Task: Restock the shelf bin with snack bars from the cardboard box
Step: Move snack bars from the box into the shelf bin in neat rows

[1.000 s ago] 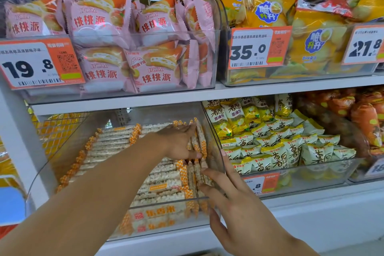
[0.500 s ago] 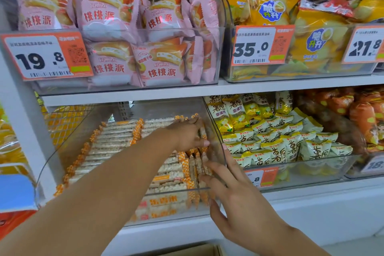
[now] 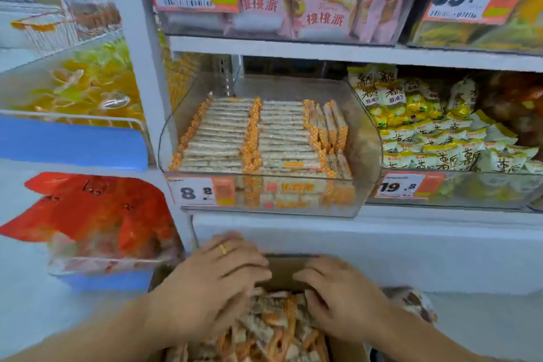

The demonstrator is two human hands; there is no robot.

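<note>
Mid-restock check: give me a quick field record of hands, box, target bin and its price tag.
left hand: in the cardboard box, palm down on loose bars; grasp unclear
right hand: in the box too; grasp unclear
snack bars in box: jumbled pile
shelf bin: clear, bars in neat rows, some upright at right
bin price tag: 8.8

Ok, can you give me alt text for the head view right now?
Both bare hands, left hand and right hand, reach down into an open brown cardboard box of loose orange-ended snack bars. Above it, the clear plastic shelf bin holds neat rows of the same bars, behind a white-and-orange 8.8 price tag.
</note>
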